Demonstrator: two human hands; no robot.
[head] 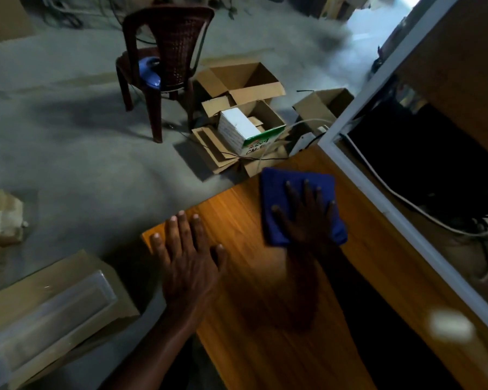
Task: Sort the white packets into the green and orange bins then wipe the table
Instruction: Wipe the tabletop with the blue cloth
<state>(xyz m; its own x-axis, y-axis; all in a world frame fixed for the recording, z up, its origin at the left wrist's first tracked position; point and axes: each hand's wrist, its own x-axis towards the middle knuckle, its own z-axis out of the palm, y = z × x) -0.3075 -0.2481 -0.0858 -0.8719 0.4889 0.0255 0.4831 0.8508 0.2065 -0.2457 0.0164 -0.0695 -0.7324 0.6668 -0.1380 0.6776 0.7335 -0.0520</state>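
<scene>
A folded blue cloth (pixel 276 190) lies on the orange-brown wooden table (pixel 245 209) near its far corner. My right hand (pixel 304 218) presses flat on the cloth with the fingers spread. My left hand (pixel 186 257) rests flat on the table's left corner, fingers apart, holding nothing. No white packets and no green or orange bins are in view.
A white-framed panel (pixel 378 190) runs along the table's right side, with cables behind it. On the floor past the table stand open cardboard boxes (pixel 245 88), a white box (pixel 237 128) and a dark red plastic chair (pixel 166 57). Cardboard with a plastic-wrapped item (pixel 57 305) lies at lower left.
</scene>
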